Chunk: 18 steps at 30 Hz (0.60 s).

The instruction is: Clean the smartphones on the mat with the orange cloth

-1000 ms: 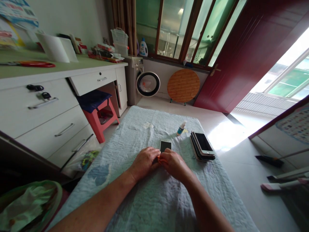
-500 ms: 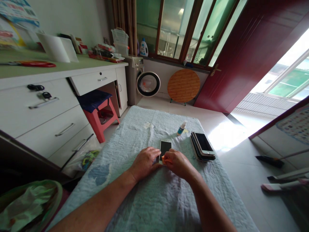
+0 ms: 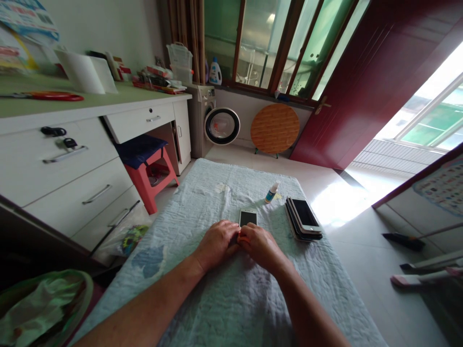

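Observation:
A white-framed smartphone with a dark screen lies face up on the quilted cloth. My left hand grips the phone's left edge, thumb toward its lower end. Over the lower part of the screen, my right hand is closed on a small orange cloth, mostly hidden by the fingers. The two hands meet at the phone, covering its lower half. Beyond it stands a small spray bottle with a white top and blue label. To the right is a stack of phones or tablets.
On the left are a white desk with drawers and a red stool. A lined bin sits at lower left. Behind the covered surface are a washing machine with its door open and a round wooden tabletop.
My right hand has shifted a little left and closer to my left hand, taking the orange cloth along the lower screen. The left hand and phone stay in place.

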Each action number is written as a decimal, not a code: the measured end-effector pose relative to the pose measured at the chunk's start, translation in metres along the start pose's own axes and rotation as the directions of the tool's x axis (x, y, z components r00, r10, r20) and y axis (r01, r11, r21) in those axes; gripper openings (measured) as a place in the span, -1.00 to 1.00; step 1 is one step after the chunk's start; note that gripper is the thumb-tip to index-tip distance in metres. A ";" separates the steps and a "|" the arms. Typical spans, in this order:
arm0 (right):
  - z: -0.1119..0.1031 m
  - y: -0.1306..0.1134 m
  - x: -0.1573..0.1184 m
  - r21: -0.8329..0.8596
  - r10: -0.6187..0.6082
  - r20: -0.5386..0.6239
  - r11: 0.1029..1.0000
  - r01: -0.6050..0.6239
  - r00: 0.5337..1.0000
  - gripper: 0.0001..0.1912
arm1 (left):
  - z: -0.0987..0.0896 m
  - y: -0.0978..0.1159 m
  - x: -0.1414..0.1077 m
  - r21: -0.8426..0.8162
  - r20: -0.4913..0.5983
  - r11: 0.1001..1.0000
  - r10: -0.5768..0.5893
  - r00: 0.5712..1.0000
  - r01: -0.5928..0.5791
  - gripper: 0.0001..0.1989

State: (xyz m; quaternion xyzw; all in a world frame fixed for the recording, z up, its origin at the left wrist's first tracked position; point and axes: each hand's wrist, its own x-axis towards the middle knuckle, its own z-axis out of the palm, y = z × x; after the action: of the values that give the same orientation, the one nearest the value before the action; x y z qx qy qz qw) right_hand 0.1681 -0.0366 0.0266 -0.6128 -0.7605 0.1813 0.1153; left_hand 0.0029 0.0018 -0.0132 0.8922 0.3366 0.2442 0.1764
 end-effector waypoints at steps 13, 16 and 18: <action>-0.007 0.012 -0.004 -0.014 0.039 -0.017 0.999 -0.039 0.999 -0.87 | 0.003 -0.008 -0.002 0.011 0.000 1.000 0.003 1.000 -0.003 -0.46; -0.005 0.011 -0.004 -0.017 0.042 -0.025 0.999 -0.042 0.999 -0.87 | 0.003 -0.008 -0.002 0.008 0.001 1.000 0.003 1.000 -0.003 -0.45; -0.002 0.010 -0.003 -0.024 0.040 -0.032 0.999 -0.041 0.999 -0.87 | 0.003 -0.007 -0.002 0.007 0.000 1.000 0.007 1.000 -0.007 -0.47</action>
State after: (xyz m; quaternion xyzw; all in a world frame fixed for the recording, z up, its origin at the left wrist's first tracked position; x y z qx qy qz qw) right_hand 0.1781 -0.0370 0.0244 -0.6322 -0.7481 0.1648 0.1160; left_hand 0.0000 0.0052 -0.0197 0.8940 0.3345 0.2433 0.1724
